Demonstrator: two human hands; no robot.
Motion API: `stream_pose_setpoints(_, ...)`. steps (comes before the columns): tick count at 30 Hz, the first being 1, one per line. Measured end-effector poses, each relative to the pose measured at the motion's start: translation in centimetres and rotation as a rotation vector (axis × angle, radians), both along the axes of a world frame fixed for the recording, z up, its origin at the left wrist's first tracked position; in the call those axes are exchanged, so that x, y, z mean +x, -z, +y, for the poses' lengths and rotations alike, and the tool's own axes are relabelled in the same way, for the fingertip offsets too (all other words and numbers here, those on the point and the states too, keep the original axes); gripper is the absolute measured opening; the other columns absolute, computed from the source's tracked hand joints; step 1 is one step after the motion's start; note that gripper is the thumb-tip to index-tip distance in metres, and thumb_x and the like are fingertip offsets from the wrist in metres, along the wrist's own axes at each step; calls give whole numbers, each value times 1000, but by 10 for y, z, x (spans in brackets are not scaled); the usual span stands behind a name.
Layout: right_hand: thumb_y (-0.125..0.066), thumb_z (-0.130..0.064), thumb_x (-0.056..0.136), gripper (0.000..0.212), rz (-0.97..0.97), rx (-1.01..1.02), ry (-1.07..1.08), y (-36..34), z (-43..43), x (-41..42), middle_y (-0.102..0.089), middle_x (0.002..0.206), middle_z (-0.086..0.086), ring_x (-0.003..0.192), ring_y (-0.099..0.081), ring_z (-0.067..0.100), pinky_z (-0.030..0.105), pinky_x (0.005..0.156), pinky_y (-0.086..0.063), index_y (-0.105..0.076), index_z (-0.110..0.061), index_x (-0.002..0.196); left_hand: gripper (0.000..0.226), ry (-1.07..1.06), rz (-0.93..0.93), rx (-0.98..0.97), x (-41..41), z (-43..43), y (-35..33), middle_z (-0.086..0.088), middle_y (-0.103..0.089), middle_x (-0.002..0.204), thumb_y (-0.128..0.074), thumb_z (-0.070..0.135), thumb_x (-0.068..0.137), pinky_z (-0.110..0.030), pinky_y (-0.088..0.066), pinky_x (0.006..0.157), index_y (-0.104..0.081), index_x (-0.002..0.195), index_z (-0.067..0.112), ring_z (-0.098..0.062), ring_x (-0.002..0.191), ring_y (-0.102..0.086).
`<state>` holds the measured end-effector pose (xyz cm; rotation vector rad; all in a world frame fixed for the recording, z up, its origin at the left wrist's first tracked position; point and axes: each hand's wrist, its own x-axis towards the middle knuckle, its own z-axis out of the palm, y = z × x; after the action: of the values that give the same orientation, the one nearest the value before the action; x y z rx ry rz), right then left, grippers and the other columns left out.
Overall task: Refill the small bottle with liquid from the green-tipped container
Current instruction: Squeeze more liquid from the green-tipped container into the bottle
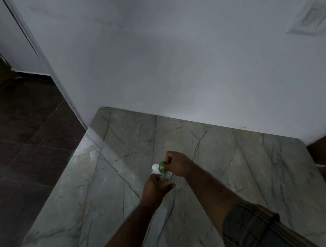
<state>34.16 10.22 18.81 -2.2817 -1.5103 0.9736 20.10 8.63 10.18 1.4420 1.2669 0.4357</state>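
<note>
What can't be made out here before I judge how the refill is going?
1. The small bottle, head view: mostly hidden by the left hand gripping it; fill level cannot be told.
2. The green-tipped container, head view: partly covered by the right hand holding it; too small and dim to show any liquid flowing.
3. Where tip meets bottle mouth, head view: hidden between the two hands.

tabletop [222, 174]: glossy veined marble | bottle [163, 178]: clear | sleeve [256, 234]: plaid cloth
</note>
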Motion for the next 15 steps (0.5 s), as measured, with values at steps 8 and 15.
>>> stream_pose_setpoints(8,-73,-29,81,29,14,-3,22,-4,1,1,-65,103,8,84,-53,15,28,71,-39,-62,-10,100,46,3,-6,4,0,0,-6,4,-67,97,-86,34,70,-22,-54,69,-57,104,21,-8,85,-66)
stream_pose_setpoints(15,-73,-29,81,22,-20,-1,18,-1,0,-2,-61,93,3,85,-54,17,32,74,-42,-57,-17,89,43,14,25,-4,1,0,-5,8,-64,94,-86,34,71,-15,-45,62,-54,99,27,-4,83,-62)
